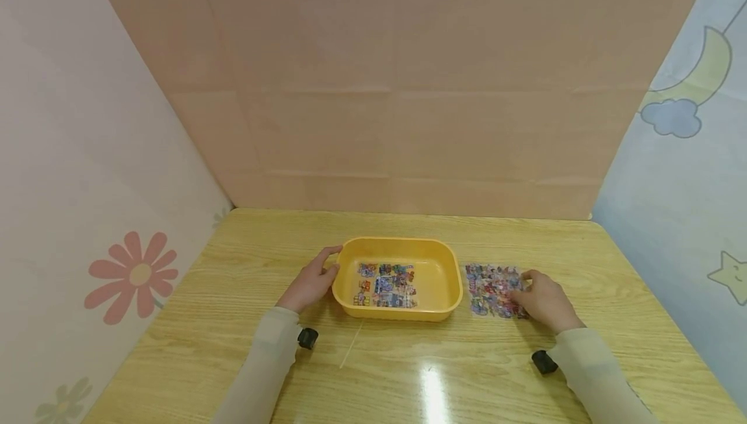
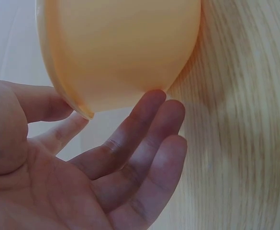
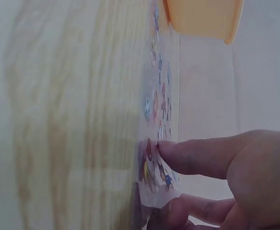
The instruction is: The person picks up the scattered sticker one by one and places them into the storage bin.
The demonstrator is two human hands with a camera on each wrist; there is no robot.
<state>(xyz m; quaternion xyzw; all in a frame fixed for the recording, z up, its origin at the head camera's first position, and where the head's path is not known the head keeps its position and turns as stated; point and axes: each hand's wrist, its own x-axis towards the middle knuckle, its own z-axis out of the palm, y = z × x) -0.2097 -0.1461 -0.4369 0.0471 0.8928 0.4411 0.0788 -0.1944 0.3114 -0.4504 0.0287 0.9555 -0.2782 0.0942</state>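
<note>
A yellow plastic basin sits on the table, with a clear sheet of colorful cartoon stickers lying inside at its left. My left hand grips the basin's left end. In the left wrist view, thumb and forefinger are at its rim while another fingertip touches its outer wall. To the right of the basin, transparent sticker sheets lie on the table; how many overlap I cannot tell. My right hand pinches their right edge, thumb on top and other fingers at the edge.
The wood-grain table runs back to a brown paper-covered wall. Patterned panels stand at the left and right. A thin pale strip shows on the tabletop in front of the basin.
</note>
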